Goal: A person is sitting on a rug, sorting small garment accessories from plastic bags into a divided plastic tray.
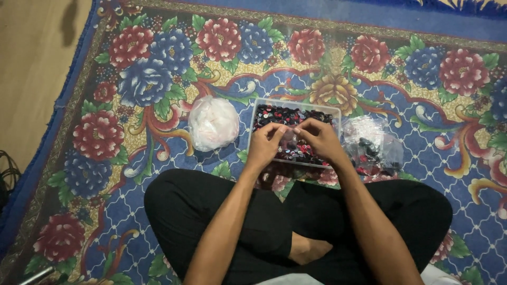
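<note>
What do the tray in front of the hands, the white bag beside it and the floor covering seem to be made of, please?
The tray looks like clear rigid plastic: the small dark and red pieces show through its wall. The white bag seems to be thin plastic film, crinkled and slightly glossy. The rug appears to be woven or printed textile with a matte floral pattern; its exact fibre cannot be told.

Person seated cross-legged, black trousers, bare foot (308, 249) showing between knees. Both forearms bare, reaching far from body, converging toward centre. Left hand (265, 143) and right hand (318, 138) close together, knuckles up, fingers curled inward, fingertips (281, 128) nearly meeting in pinch pose. Whether anything is pinched cannot be told. Wrists slightly bent downward.
</note>
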